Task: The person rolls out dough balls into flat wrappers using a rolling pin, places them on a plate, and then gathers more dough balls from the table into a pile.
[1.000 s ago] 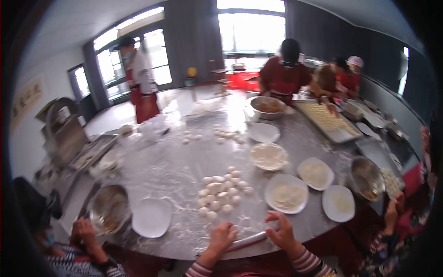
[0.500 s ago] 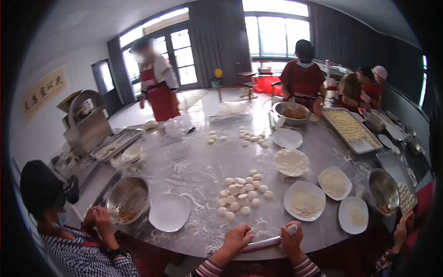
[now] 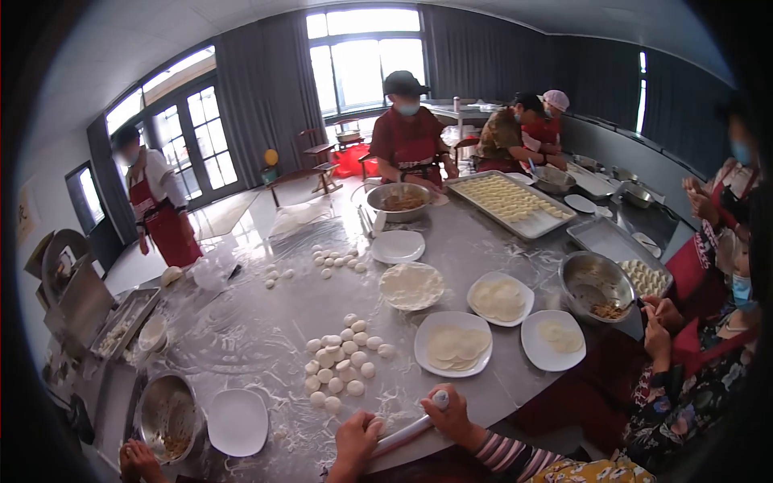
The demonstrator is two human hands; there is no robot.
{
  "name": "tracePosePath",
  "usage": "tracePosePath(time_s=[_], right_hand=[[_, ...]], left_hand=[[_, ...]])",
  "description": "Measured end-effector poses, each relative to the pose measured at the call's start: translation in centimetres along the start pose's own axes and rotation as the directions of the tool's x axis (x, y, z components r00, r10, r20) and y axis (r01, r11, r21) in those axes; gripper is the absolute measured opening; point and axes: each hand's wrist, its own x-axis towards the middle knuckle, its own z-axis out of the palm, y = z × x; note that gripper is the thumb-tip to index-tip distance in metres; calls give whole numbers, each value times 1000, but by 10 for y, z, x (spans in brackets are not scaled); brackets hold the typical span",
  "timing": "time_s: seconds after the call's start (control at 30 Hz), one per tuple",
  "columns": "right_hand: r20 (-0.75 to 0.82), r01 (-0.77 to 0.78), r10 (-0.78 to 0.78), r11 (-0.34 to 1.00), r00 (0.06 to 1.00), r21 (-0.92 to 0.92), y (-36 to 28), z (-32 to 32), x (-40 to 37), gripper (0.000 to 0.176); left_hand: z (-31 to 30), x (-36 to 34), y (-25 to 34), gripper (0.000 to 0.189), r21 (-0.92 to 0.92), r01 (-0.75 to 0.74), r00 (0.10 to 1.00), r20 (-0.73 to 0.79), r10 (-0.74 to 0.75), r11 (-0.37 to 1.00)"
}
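Note:
Near the table's front edge, my right hand (image 3: 452, 414) is closed round one end of a rolling pin (image 3: 403, 435), whose pale tip pokes up from the fist. My left hand (image 3: 357, 439) is closed at the pin's other side, its fingers pressed together; what they hold, if anything, is hidden. Just beyond my left hand, a cluster of round white dough pieces (image 3: 341, 360) lies on the floured steel table (image 3: 258, 338). A white plate (image 3: 431, 366) with flat dough wrappers (image 3: 457, 347) stands beyond my right hand.
More wrapper plates (image 3: 523, 299) and a flour bowl (image 3: 411, 287) stand behind. Filling bowls (image 3: 596, 286) are right, left (image 3: 169, 419) and far. An empty plate (image 3: 237, 423) is left. A tray of dumplings (image 3: 511, 199) lies far right. Co-workers (image 3: 409, 137) surround the table.
The view has turned to the right, so the table and its contents appear further left. More of the co-workers on the right shows. Both my hands stay at the rolling pin.

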Motion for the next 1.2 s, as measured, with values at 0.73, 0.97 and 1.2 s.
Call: tracePosePath(time_s=[0.73,0.97,1.2], right_hand=[[2,12,-12,999,1000,-34,-3,-1,-1,23],[142,-37,47,997,989,-67,-4,-11,-1,30],[252,175,-115,956,961,-233,-10,-46,-2,45]], left_hand=[[4,5,-1,16,-79,-87,975,-210,69,993],[-5,-7,13,16,11,-178,895,-415,166,984],[-34,-47,25,36,273,-340,937,14,350,900]])
